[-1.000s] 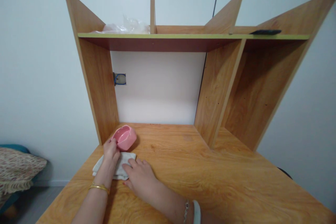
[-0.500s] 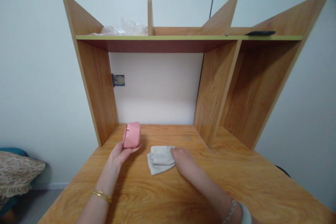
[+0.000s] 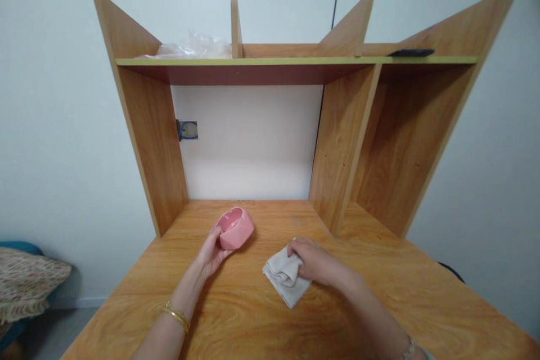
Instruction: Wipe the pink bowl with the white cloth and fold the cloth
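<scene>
My left hand (image 3: 214,255) grips a pink faceted bowl (image 3: 239,232) by its near left side, thumb at the rim and fingers underneath. The bowl is tilted, so part of its hollow inside shows. Small notches appear along its rim, which makes it look like an ashtray. In my right hand (image 3: 314,261) is a folded light grey cloth (image 3: 287,278), pinched at its upper right edge. The cloth hangs over the wooden desk top (image 3: 253,326); whether its lower corner touches the wood I cannot tell.
A wooden hutch with upright panels (image 3: 341,146) and a shelf (image 3: 278,61) rises behind the desk. Clear plastic wrap (image 3: 192,46) and a dark flat object (image 3: 411,52) lie on the shelf. An uncovered wall socket box (image 3: 188,130) shows wires. A fringed cloth (image 3: 31,281) is at far left.
The pink bowl has moved right and tipped so its inside shows. My right hand has carried the grey cloth right and towards me, turning it. The view has shifted slightly.
</scene>
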The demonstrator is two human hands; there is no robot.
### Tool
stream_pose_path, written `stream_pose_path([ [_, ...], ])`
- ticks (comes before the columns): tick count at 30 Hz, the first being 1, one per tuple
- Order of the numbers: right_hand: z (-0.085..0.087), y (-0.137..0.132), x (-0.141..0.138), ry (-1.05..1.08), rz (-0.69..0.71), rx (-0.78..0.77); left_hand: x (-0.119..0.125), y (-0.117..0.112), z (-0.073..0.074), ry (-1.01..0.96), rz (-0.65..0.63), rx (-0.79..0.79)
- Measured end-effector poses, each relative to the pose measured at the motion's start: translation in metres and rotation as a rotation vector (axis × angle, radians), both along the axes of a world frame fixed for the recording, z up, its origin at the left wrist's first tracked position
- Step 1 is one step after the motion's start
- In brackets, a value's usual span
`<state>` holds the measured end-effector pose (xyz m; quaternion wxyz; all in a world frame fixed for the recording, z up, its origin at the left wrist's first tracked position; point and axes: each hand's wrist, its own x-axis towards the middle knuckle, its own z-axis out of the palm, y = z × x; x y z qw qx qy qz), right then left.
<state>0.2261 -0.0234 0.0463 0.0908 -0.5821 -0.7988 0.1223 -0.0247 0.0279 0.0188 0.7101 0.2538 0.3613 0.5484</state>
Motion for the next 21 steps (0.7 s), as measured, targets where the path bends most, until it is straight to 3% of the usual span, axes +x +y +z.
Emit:
stream_pose_path([
  [5, 0.008, 0.006, 0.011, 0.057, -0.203, 0.133, 0.004, -0.007, 0.004, 0.193, -0.016, 0.091],
  [13, 0.035, 0.004, 0.055, 0.231, -0.675, 0.635, 0.016, -0.014, 0.001, 0.393, -0.118, 0.215],
  [18, 0.069, -0.001, 0.067, 0.358, -0.718, 0.908, 0.022, -0.016, -0.001, 0.449, -0.155, 0.226],
  [21, 0.079, 0.0, 0.053, 0.321, -0.636, 0.926, 0.025, -0.018, 0.001, 0.441, -0.171, 0.236],
])
